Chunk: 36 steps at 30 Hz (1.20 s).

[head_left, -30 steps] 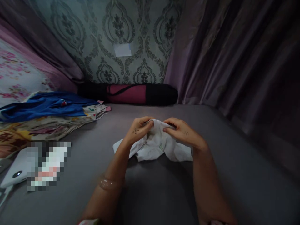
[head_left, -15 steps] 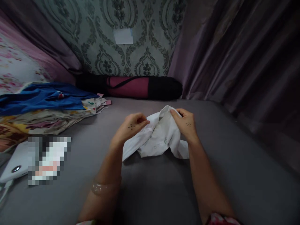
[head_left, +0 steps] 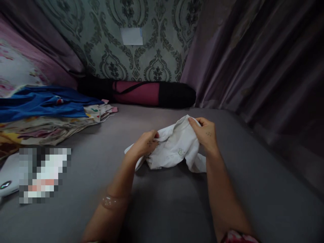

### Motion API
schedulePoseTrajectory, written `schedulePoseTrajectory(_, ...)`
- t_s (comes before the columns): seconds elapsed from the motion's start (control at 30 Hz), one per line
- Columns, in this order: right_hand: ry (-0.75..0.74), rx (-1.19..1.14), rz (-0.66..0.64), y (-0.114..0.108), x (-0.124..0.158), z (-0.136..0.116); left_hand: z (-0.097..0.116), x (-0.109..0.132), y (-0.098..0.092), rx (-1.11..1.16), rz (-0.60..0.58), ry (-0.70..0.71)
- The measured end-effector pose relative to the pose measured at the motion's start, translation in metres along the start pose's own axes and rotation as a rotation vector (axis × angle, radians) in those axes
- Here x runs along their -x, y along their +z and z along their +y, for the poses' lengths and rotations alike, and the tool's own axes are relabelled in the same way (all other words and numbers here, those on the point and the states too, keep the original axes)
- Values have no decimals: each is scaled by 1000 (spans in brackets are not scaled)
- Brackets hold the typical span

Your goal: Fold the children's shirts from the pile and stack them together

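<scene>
Left hand [head_left: 148, 141]'s clamped on one side of a white printed cloth garment [head_left: 174, 145], right hand [head_left: 207, 133]'s pinching its top edge, probably so it spreads. Grey fabric-covered surface [head_left: 253, 162] stretches well right of the garment; left of it, heaped multicoloured clothes [head_left: 43, 104] limit room. Long black-and-pink tube-shaped bag [head_left: 136, 91] lies beyond it.

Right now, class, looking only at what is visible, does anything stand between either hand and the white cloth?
Nothing visible does. The right hand grips the raised edge of the white cloth; the left hand touches its left part. The clothes pile lies farther left, away from both hands.
</scene>
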State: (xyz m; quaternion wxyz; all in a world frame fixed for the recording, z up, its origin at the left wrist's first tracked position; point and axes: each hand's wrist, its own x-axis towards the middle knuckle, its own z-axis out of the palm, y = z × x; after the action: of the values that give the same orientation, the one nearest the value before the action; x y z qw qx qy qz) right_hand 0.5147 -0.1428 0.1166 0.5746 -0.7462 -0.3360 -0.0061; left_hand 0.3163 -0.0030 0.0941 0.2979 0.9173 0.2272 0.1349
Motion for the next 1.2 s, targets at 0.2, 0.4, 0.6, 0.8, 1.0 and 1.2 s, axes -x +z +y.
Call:
schedulePoseTrajectory(0.2,9,-19,-73,-9,-1,0,-12,2,-28,382,200,-75)
schedulePoseTrajectory(0.4,-5,-11,-191,-10,1,0,-10,8,-38,435,339,-134)
schedulePoseTrajectory(0.6,6,-1,-241,-8,0,-1,-15,5,-29,520,312,-39)
schedulePoseTrajectory(0.8,-28,-33,-441,-16,4,-8,-14,6,-37,444,440,-44)
schedulePoseTrajectory(1.0,-98,-97,-497,-20,8,-18,0,13,-74,207,520,4)
schedulePoseTrajectory(1.2,-420,161,-275,-37,-2,-61,29,28,-132,-145,572,227)
